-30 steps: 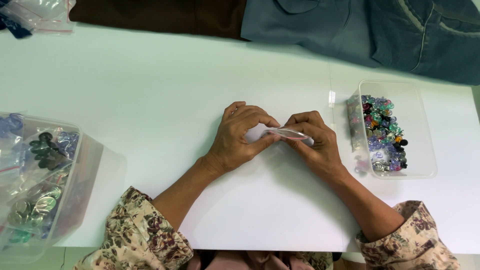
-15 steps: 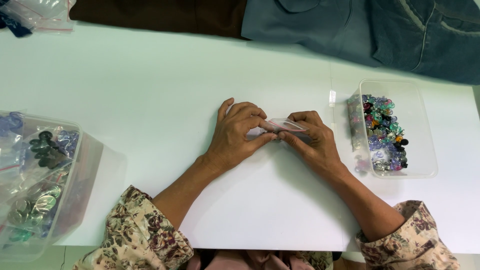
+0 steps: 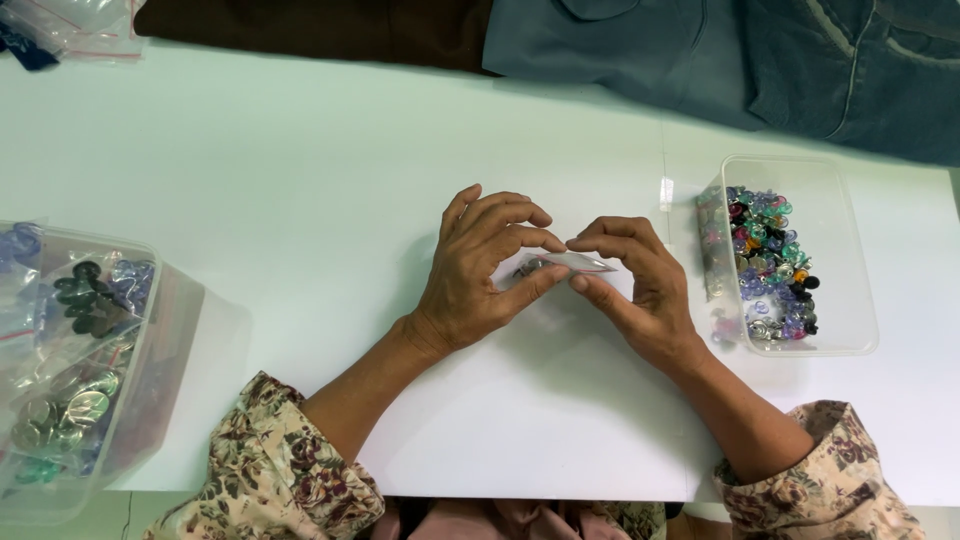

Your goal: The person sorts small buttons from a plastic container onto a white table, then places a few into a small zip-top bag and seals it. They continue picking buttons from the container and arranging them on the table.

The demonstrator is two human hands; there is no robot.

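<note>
Head cam: left hand [image 3: 478, 268] and right hand [image 3: 632, 283] meet mid-desk [image 3: 300, 190], both pinching a small clear bag [image 3: 562, 264] so it stays steady; bead tub [image 3: 835, 330] sits near the right hand

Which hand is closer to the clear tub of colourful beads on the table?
Right. The right hand is just beside the clear tub, though not touching it. The left hand is farther off, beyond the small clear bag both hands pinch.
</note>
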